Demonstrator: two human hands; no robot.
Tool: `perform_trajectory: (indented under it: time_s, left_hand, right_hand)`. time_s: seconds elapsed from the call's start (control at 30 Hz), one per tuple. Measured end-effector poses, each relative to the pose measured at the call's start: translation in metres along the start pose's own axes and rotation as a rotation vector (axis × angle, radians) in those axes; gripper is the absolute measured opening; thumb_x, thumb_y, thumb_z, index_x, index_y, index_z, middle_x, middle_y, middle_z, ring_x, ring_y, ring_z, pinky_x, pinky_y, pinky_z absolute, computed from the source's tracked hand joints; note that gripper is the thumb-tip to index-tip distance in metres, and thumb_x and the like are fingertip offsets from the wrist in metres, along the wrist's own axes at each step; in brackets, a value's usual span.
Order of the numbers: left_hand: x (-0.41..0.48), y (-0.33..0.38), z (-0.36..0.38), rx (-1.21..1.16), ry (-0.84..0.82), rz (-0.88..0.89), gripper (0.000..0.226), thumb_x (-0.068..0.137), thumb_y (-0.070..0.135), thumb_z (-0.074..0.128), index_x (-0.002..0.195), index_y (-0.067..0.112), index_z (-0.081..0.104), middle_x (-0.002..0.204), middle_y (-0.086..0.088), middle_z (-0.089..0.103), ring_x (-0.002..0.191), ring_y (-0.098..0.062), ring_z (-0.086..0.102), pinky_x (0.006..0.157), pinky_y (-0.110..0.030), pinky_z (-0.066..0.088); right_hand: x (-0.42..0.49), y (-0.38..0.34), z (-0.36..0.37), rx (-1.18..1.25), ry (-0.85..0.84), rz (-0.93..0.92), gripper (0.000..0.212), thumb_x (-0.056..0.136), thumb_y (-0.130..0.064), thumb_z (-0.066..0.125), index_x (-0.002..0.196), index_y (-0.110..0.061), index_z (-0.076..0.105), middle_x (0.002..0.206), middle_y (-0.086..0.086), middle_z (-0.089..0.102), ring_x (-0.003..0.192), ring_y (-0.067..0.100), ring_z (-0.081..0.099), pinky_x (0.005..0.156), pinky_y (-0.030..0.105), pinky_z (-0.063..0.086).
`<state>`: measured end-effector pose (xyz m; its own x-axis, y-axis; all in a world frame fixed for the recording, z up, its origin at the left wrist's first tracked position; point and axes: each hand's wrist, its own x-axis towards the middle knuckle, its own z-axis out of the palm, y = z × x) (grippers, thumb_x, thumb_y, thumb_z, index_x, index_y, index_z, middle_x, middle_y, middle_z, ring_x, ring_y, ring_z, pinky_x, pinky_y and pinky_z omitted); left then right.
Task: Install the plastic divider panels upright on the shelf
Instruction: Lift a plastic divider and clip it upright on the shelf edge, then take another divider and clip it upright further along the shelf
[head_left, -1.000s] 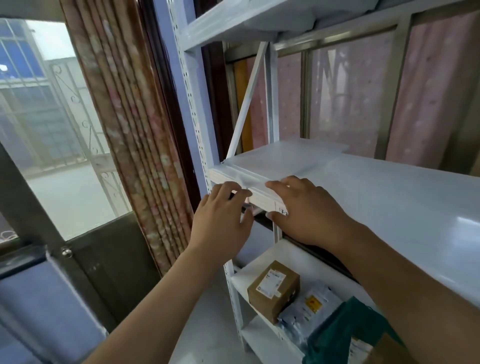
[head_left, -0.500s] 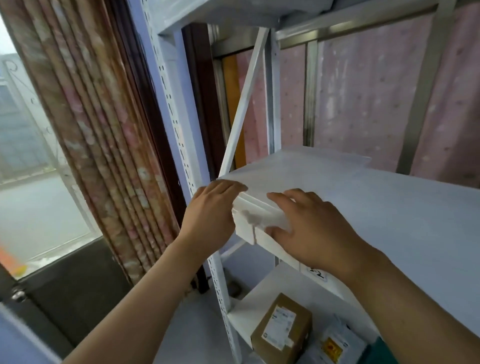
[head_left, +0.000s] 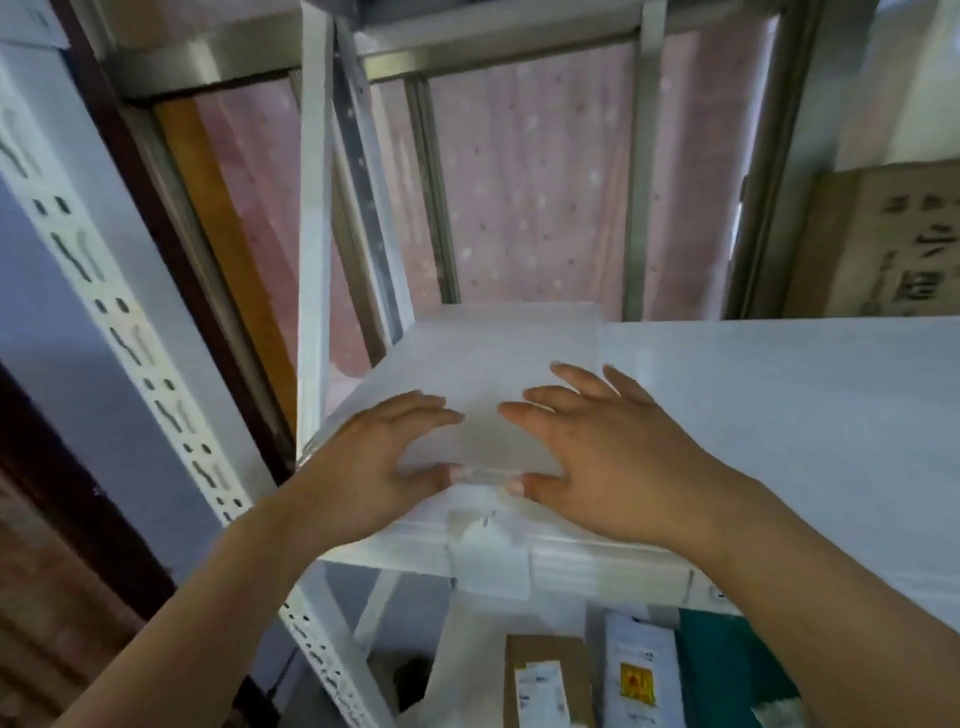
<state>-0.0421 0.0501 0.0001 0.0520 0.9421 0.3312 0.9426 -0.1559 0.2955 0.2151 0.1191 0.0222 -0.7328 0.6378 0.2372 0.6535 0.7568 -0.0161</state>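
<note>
A frosted, translucent plastic divider panel (head_left: 488, 364) lies flat at the left end of the white shelf board (head_left: 779, 415). My left hand (head_left: 374, 467) rests on the panel's near left corner, fingers on top and thumb at the front edge. My right hand (head_left: 608, 457) grips the near right part the same way, fingers spread on top, thumb pressed against the front edge. A white clip or bracket (head_left: 488, 551) sits on the shelf's front lip just below the panel.
White slotted uprights (head_left: 130, 338) frame the rack at left, with a diagonal brace (head_left: 363, 171) behind. A cardboard box (head_left: 878, 244) stands at the far right of the shelf. Below are a brown parcel (head_left: 545, 680), white pouches (head_left: 641, 675) and green cloth (head_left: 727, 670).
The view has swung right and closer to the shelf. Both hands have moved from the shelf's front lip up onto the flat panel's near edge.
</note>
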Motion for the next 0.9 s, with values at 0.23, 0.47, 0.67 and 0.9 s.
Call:
perform_trajectory:
  time_s: [0.23,0.47,0.67,0.9]
  left_hand:
    - [0.016,-0.022,-0.001,-0.138,-0.267,-0.007,0.083,0.071,0.087,0.052,0.147,0.054,0.049,0.165,0.024,0.03,0.156,-0.001,0.019,0.132,-0.035,0.016]
    - [0.006,-0.02,-0.01,0.142,-0.127,0.17,0.076,0.078,0.09,0.039,0.142,0.052,0.055,0.144,0.026,0.06,0.13,-0.009,0.058,0.111,-0.03,0.046]
    - [0.007,-0.011,-0.016,0.478,-0.152,0.49,0.082,0.098,0.075,0.001,0.144,0.036,0.056,0.136,0.009,0.069,0.119,-0.02,0.068,0.102,-0.038,0.054]
    - [0.013,-0.015,-0.016,0.777,-0.02,0.827,0.027,0.103,0.017,0.065,0.128,0.006,0.068,0.094,-0.01,0.077,0.069,-0.032,0.074,0.055,-0.042,0.062]
  right_hand:
    - [-0.006,0.003,0.014,0.055,-0.126,0.122,0.075,0.093,-0.08,0.029,0.16,-0.044,0.022,0.169,-0.017,0.025,0.158,0.007,0.002,0.126,0.04,-0.008]
    - [-0.018,-0.013,0.012,0.099,0.003,0.224,0.062,0.092,-0.073,0.046,0.147,-0.044,0.045,0.146,-0.013,0.059,0.125,0.017,0.057,0.105,0.034,0.044]
    - [-0.023,-0.024,0.012,-0.052,-0.018,0.19,0.058,0.101,-0.065,0.038,0.153,-0.04,0.037,0.144,-0.003,0.062,0.121,0.024,0.064,0.1,0.045,0.055]
    - [-0.024,-0.033,0.017,-0.363,0.027,0.043,0.057,0.108,-0.04,0.039,0.161,-0.024,0.022,0.126,0.007,0.07,0.092,0.031,0.072,0.078,0.046,0.061]
